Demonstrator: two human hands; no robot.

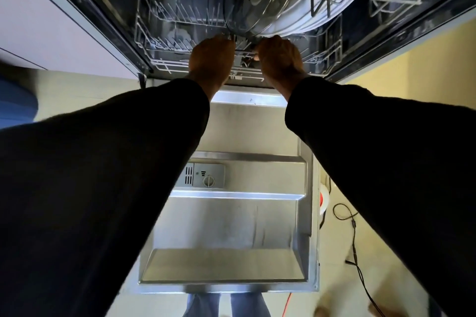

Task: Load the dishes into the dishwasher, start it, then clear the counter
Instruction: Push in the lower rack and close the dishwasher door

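Dishwasher wire rack point(159, 65), round white plates point(296, 24), left hand point(210, 58), right hand point(280, 56), both seemingly gripping its rim

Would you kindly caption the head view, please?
Left hand and right hand hold the lower rack above the open dishwasher door.

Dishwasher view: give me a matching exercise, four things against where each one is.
Things:
1 white plates
2 detergent dispenser
3 black cable
4 left hand

Places:
A on the floor
B on the open door
C standing in the lower rack
D at the lower rack's front rim

Pairs: 1-C, 2-B, 3-A, 4-D.
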